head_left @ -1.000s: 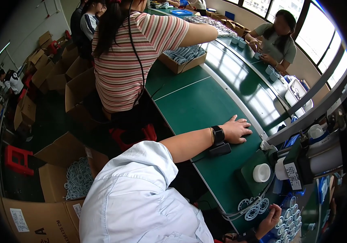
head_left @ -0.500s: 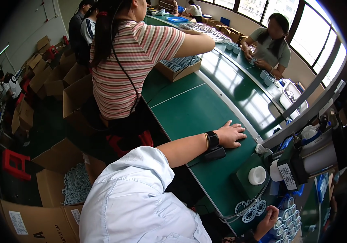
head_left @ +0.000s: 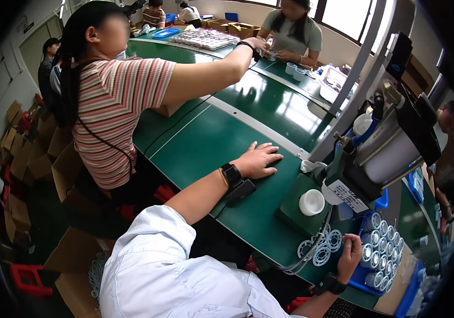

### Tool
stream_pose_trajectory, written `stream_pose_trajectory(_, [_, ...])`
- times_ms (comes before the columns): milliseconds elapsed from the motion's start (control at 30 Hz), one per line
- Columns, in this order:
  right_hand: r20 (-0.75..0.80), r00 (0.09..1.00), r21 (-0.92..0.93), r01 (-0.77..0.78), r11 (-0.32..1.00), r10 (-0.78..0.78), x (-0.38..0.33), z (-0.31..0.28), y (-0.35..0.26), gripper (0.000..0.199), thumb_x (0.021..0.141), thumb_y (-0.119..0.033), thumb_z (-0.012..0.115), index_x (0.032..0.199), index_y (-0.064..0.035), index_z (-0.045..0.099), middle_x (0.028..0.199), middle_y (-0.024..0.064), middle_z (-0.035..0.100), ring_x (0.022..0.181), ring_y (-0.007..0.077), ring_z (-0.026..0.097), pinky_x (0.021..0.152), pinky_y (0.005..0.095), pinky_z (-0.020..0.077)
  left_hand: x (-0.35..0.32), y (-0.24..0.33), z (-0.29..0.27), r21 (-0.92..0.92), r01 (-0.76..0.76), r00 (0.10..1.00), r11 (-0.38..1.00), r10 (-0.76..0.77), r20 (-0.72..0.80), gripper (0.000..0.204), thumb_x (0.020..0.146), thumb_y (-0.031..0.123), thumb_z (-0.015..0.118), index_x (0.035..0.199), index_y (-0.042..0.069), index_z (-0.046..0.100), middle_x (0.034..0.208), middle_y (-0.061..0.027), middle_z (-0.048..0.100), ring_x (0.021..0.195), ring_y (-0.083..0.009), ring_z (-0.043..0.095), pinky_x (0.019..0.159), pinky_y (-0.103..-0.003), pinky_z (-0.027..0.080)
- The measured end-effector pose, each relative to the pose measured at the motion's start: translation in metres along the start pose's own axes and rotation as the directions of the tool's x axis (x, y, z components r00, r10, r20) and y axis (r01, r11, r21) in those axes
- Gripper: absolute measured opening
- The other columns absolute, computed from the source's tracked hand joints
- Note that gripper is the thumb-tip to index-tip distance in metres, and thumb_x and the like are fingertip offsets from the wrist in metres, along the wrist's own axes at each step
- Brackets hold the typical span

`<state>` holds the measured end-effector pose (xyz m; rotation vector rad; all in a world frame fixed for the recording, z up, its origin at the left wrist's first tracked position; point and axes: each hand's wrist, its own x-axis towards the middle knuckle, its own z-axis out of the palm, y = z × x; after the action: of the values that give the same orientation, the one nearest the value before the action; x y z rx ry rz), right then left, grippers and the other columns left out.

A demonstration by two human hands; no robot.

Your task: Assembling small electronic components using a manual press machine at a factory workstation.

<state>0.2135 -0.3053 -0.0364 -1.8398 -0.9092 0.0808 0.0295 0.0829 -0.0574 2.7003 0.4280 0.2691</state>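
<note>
My left hand (head_left: 259,160) lies flat on the green tabletop (head_left: 195,151), fingers spread, holding nothing. A black watch-like band and a small black box are on that wrist. My right hand (head_left: 350,255) is raised between several flat light-blue rings (head_left: 321,254) and a blue tray (head_left: 360,276). Its fingers are curled together at the tips; what they hold, if anything, is too small to make out. Several round white-and-blue cylindrical parts (head_left: 382,245) stand in rows in the tray. Beyond the rings, a white round cup-like fixture (head_left: 312,202) sits on a green machine base.
A bench press (head_left: 380,153) with a grey post stands at the right. Grey cables (head_left: 304,265) run beside the rings. A co-worker in a striped shirt (head_left: 113,100) stands at the left; another person (head_left: 293,37) sits across the shiny line. Cardboard boxes (head_left: 73,270) and a red stool (head_left: 28,279) are on the floor.
The view has shifted, bringing more of my right hand and forearm into sight by the tray. My left hand stays flat. The striped-shirt co-worker now reaches across toward the seated person.
</note>
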Motion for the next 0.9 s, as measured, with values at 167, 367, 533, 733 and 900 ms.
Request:
stream_pose_trajectory(167, [-0.002, 0.998, 0.009, -0.058, 0.998, 0.058, -0.0038, -0.0025, -0.0033, 0.01, 0.098, -0.005, 0.051, 0.097, -0.0001, 0.06, 0.086, 0.0024, 0.06, 0.081, 0.0093, 0.056, 0.075, 0.0218, 0.0437, 0.0021, -0.0003, -0.0003, -0.011, -0.003, 0.999, 1.0, 0.004, 0.038, 0.055, 0.092, 0.039, 0.058, 0.142, 0.019, 0.047, 0.152, -0.0122, 0.036, 0.145, -0.0315, 0.025, 0.114, -0.062, 0.015])
stream_pose_trajectory(367, [-0.02, 0.998, 0.044, -0.051, 0.998, 0.052, -0.0033, 0.0003, 0.0023, 0.01, 0.097, -0.005, 0.053, 0.095, -0.0001, 0.061, 0.086, 0.0027, 0.061, 0.08, 0.0091, 0.056, 0.073, 0.0216, 0.0435, 0.0016, -0.0001, -0.0042, -0.026, 0.009, 0.999, 1.0, -0.008, 0.049, 0.054, 0.092, 0.038, 0.059, 0.142, 0.019, 0.048, 0.152, -0.0118, 0.037, 0.144, -0.0312, 0.026, 0.115, -0.06, 0.014])
stream_pose_trajectory(533, [-0.041, 0.998, 0.052, -0.037, 0.998, 0.039, -0.0022, 0.0018, 0.0029, 0.009, 0.095, -0.004, 0.054, 0.093, 0.0004, 0.062, 0.083, 0.0038, 0.062, 0.079, 0.0113, 0.056, 0.071, 0.0236, 0.0433, 0.0018, -0.0029, -0.0019, -0.021, -0.01, 0.999, 1.0, 0.011, 0.032, 0.054, 0.091, 0.037, 0.059, 0.141, 0.019, 0.049, 0.151, -0.0115, 0.038, 0.144, -0.0311, 0.026, 0.115, -0.058, 0.015])
stream_pose_trajectory(733, [-0.04, 0.999, 0.029, -0.017, 0.999, 0.018, -0.0013, 0.0017, 0.0016, 0.009, 0.095, -0.004, 0.054, 0.092, 0.0004, 0.062, 0.082, 0.004, 0.062, 0.078, 0.0117, 0.056, 0.071, 0.024, 0.0435, 0.0025, -0.0032, -0.0015, -0.013, -0.008, 1.0, 1.0, 0.008, 0.022, 0.054, 0.091, 0.037, 0.06, 0.141, 0.019, 0.049, 0.151, -0.0115, 0.039, 0.144, -0.0308, 0.027, 0.115, -0.056, 0.015])
stream_pose_trajectory(900, [-0.04, 0.999, 0.058, -0.022, 0.998, 0.025, -0.0009, 0.0024, 0.0008, 0.009, 0.094, -0.004, 0.054, 0.092, 0.0005, 0.062, 0.082, 0.0046, 0.063, 0.078, 0.0126, 0.057, 0.071, 0.0246, 0.0444, 0.0019, -0.0022, -0.0025, -0.011, 0.0, 1.0, 1.0, 0.001, 0.024, 0.054, 0.091, 0.037, 0.061, 0.141, 0.019, 0.05, 0.151, -0.0114, 0.039, 0.144, -0.0307, 0.027, 0.116, -0.055, 0.016])
